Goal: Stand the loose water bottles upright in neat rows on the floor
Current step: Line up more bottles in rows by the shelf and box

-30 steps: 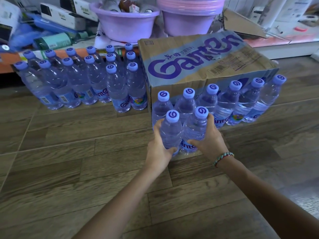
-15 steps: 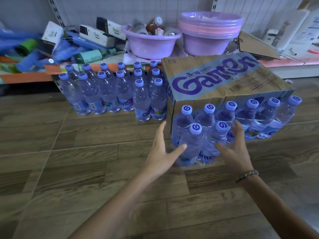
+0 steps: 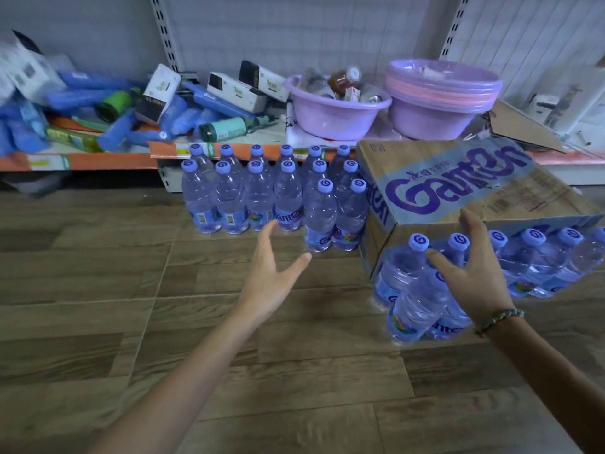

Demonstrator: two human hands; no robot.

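bottles [image 3: 275,194] upright in rows by shelf, more [image 3: 537,257] before carton [image 3: 458,181]. basin [image 3: 334,113] holds jars. left hand [image 3: 271,273] spread, empty; right hand [image 3: 474,273] spread over front bottles [image 3: 415,306].

Fourteen water bottles [image 3: 288,198] stand in a block at twelve o'clock: six caps in the back row, six in the middle, two in front. At three o'clock a second group of bottles [image 3: 415,303] shows seven caps, with the rest hidden. One Ganten carton [image 3: 458,188] sits at one o'clock. One lone purple basin [image 3: 337,113] and one stack of basins [image 3: 435,103], number unclear, rest behind it.
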